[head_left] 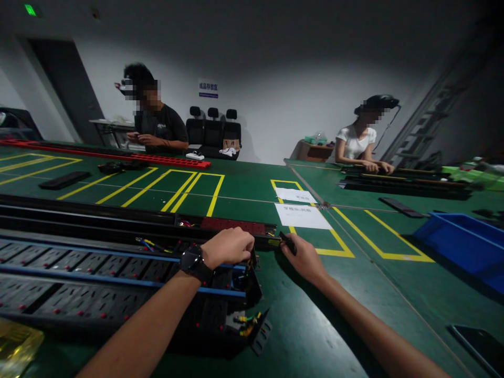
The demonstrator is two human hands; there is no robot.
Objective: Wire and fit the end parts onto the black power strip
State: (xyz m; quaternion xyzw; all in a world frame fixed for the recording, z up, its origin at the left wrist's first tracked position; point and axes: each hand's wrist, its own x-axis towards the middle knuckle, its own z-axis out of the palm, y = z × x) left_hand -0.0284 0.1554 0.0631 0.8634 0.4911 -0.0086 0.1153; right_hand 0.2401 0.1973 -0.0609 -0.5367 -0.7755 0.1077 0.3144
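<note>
My left hand (229,245), with a black watch on its wrist, is closed over the end section of a long black power strip (263,242); its fingertips are partly hidden. Between the thumb and fingers of my right hand (302,257) is a small black end cap (289,243), at the right end of that strip. A yellow piece shows beside the cap. Nearer to me lie more power strips with rows of black sockets (118,270) and red dots. Their right ends stand open, with yellow-green wires (248,318) and a tilted black end plate (261,332) hanging out.
Paper sheets (302,216) lie within yellow tape outlines on the green table (299,320). A blue bin (464,252) and a phone (478,344) are at the right. Red rails (169,160) run along the far side. Two people work across the table.
</note>
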